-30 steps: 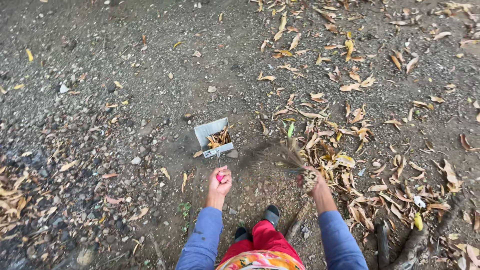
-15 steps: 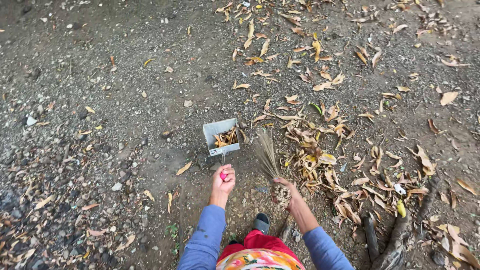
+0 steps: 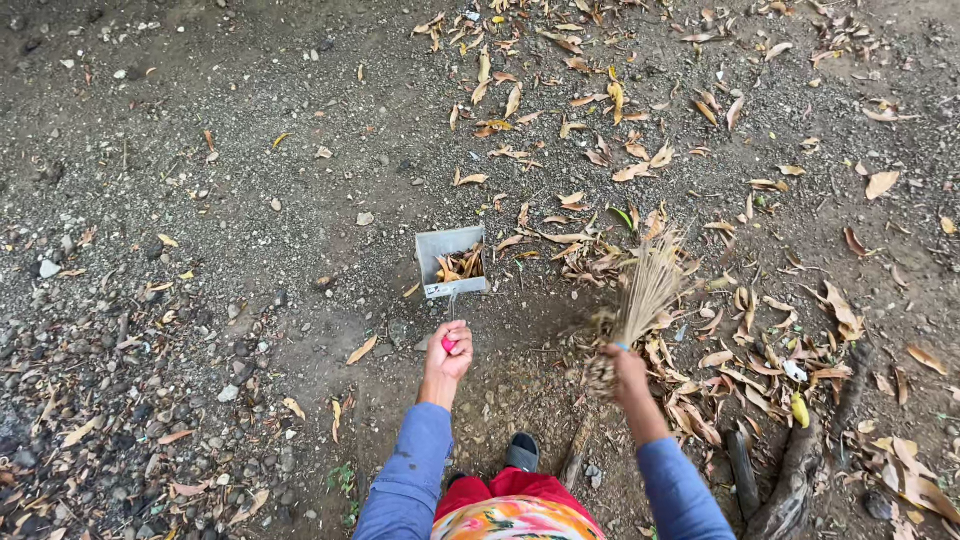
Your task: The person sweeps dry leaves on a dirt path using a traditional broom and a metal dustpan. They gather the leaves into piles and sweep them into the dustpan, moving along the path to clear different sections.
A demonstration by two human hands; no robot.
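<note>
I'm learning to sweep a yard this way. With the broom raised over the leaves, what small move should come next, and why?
Probably a short stroke of the straw broom in the right hand leftward toward the metal dustpan, held by the left hand. Dry leaves lie heaped between the bristles and the pan's open side, and the pan already holds a few.

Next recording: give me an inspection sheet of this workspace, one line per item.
Surface: bare gravelly dirt ground.
Job's things: grey metal dustpan holding dry leaves; bundled straw hand broom, bristles on the brown fallen leaves.
Clutter: small grey stones at left, dark tree roots at lower right.
Grippers: left hand closed on the dustpan's red handle; right hand grips the broom.
Cables: nothing seen.
Surroundings: black sandal.
</note>
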